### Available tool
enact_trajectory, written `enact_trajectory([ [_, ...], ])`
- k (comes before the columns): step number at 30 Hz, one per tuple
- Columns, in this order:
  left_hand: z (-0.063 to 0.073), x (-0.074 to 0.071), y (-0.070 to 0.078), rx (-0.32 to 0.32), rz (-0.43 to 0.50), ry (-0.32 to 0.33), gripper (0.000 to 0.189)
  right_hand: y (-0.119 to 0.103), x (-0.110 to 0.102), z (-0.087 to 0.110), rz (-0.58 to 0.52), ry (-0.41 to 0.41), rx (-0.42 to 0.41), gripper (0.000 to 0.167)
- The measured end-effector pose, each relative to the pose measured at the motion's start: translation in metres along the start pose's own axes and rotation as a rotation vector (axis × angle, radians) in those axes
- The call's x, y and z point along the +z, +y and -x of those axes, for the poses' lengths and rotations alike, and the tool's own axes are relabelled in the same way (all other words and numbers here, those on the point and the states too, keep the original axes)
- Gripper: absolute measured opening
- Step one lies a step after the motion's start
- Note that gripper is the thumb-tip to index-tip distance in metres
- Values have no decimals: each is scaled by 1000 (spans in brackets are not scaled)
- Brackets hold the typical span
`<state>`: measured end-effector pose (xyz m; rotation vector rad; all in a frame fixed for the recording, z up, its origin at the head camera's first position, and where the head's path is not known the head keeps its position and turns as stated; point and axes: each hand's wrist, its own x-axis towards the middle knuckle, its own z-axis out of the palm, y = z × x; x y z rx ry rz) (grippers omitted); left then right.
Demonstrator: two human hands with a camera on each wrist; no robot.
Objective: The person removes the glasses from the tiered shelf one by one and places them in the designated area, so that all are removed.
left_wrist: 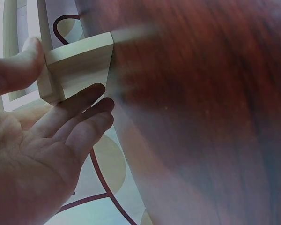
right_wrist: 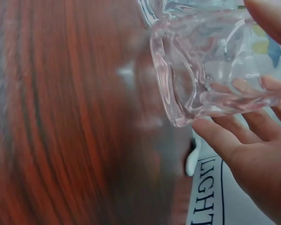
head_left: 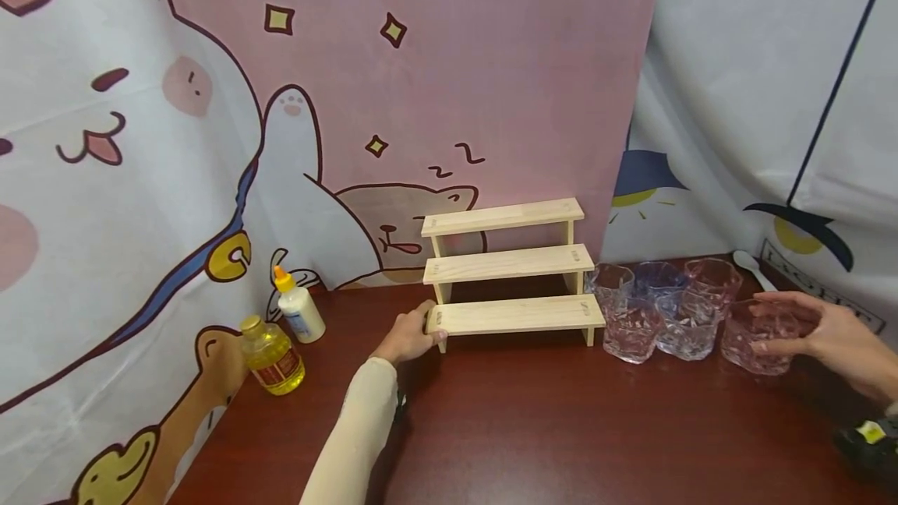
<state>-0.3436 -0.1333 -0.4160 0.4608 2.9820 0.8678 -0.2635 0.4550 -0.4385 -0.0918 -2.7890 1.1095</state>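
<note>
A three-step wooden display stand [head_left: 519, 316] stands on the table. My left hand [head_left: 410, 335] grips the left end of its lowest step. In the left wrist view my left thumb [left_wrist: 25, 65] lies against the step board [left_wrist: 47, 86], and several fingers extend beside the end support. At the far right, my right hand [head_left: 828, 337] holds a pink faceted glass [head_left: 758, 345], thumb on one side and fingers on the other. The right wrist view shows this pink glass [right_wrist: 210, 70] between thumb and fingers. Beside it stand a clear glass [head_left: 686, 333] and another pink glass [head_left: 633, 333].
Behind the front glasses are a blue glass [head_left: 659, 277], a pink glass [head_left: 712, 275] and a clear glass [head_left: 610, 280]. A white spoon [head_left: 754, 267] lies behind my right hand. At left stand a yellow oil bottle [head_left: 273, 361] and a white glue bottle [head_left: 302, 314]. Printed cloth hangs behind.
</note>
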Motion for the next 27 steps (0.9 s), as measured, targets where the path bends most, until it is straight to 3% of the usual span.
enact_trajectory([
  [5,1,-1,-1,-11,-10,9,44,-6,7,-7,-41,38,46,103],
  [13,5,-1,2,-19,-6,2,42,-3,15,-15,-62,45,25,104],
  [19,6,3,3,-18,-8,-17,56,0,16,-12,-78,52,45,101],
  [24,15,2,-2,-30,-14,-20,64,3,15,-9,-37,-40,19,103],
  [27,27,-5,-8,-20,-44,-15,53,3,13,-2,62,-107,-18,112],
])
